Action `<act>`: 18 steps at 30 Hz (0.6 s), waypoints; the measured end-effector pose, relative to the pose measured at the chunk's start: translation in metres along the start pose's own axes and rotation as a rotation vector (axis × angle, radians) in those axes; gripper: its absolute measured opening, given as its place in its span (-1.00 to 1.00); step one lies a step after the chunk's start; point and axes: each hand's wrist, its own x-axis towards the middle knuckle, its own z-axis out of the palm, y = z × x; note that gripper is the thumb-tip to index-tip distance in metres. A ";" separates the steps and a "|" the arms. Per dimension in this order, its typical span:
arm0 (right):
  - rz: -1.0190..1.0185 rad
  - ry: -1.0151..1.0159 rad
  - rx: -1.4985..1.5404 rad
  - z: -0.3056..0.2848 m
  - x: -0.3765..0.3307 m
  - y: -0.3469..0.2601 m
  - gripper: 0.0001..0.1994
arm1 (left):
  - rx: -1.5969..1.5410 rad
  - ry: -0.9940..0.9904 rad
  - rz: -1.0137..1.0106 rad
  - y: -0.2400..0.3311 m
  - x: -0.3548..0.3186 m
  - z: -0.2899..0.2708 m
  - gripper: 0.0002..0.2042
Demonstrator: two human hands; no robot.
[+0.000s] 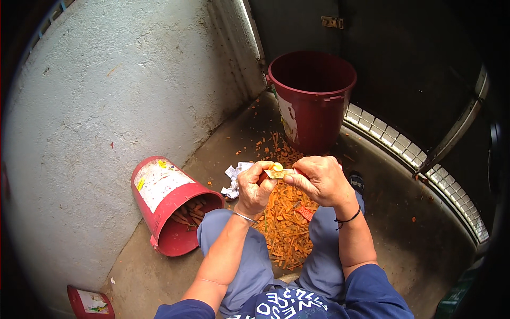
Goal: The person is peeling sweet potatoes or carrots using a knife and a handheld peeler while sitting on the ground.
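Both hands, left hand point(256, 186) and right hand point(319, 181), pinch your small yellow-orange piece point(276, 171): likely light, slippery; grip its ends.

Soft daylight, dark vignette, fisheye-bent edges

Tipped bucket point(170, 207) left, upright bucket point(312, 98) ahead, peelings point(284, 223), seemingly carrot, between knees

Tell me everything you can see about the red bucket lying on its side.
The tipped bucket is dark red, looks like plastic, and has a pale, worn label on its wall. It lies on the concrete floor by the whitewashed wall, mouth toward the person's left knee, with orange strips inside. Neither hand touches it.
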 end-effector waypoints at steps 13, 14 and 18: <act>0.442 0.096 0.299 -0.001 -0.009 0.043 -0.57 | -0.112 -0.064 0.102 -0.003 -0.001 -0.010 -0.65; 0.425 0.107 0.368 0.001 -0.009 0.043 -0.59 | -0.087 -0.074 0.130 -0.004 0.000 -0.011 -0.63; 0.294 0.125 0.583 0.011 -0.011 0.045 -0.67 | 0.038 -0.069 0.258 0.000 0.002 -0.011 -0.61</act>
